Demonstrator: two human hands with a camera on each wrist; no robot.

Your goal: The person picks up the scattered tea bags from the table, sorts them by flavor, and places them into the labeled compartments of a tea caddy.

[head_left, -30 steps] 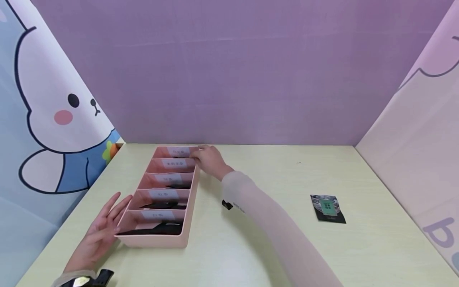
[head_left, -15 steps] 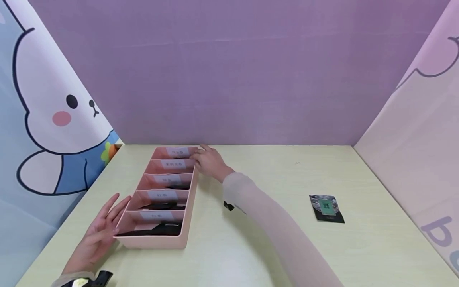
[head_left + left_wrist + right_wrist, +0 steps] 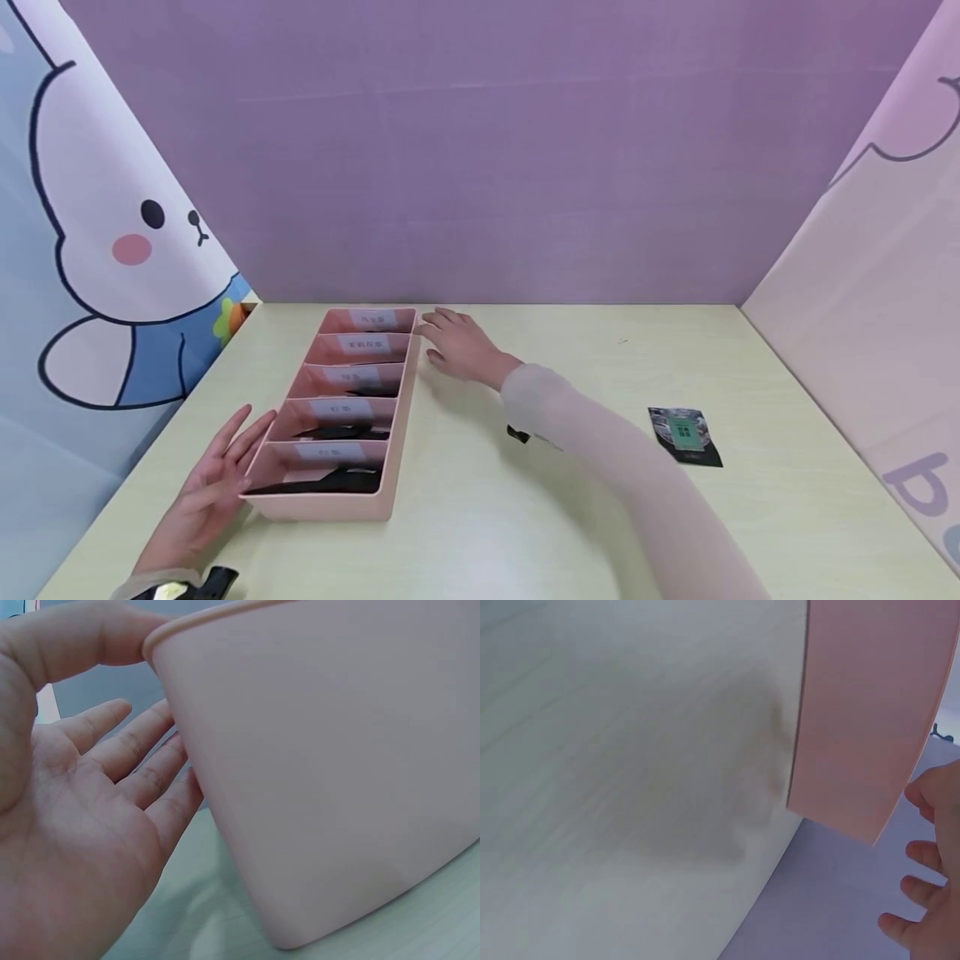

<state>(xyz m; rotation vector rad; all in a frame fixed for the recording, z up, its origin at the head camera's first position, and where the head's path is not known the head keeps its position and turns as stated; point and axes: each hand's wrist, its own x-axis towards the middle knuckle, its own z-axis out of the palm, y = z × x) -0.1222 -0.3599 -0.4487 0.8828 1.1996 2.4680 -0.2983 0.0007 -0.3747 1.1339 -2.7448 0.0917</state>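
A pink box [image 3: 322,507] with several labelled compartments stands on the left of the table, its length running away from me. Black packets [image 3: 341,481] lie in the nearer compartments; what sits deeper in the far ones is hard to see. My left hand [image 3: 206,492] touches the box's near left corner, thumb at the rim and fingers fairly straight along the side, as the left wrist view confirms. Beside the far right corner is my right hand [image 3: 467,346], fingers loosely extended and holding nothing. In the right wrist view its fingers [image 3: 922,889] spread near the box's end.
A black packet with a green label [image 3: 685,435] lies flat on the right of the pale table [image 3: 570,517]. A purple backdrop [image 3: 480,150] rises behind the table. Printed panels flank both sides, the left one showing a cartoon animal [image 3: 97,208].
My right hand has drawn back from the far compartment's edge, moving right and slightly nearer, and its fingers have loosened. The left hand and the box stay where they were.
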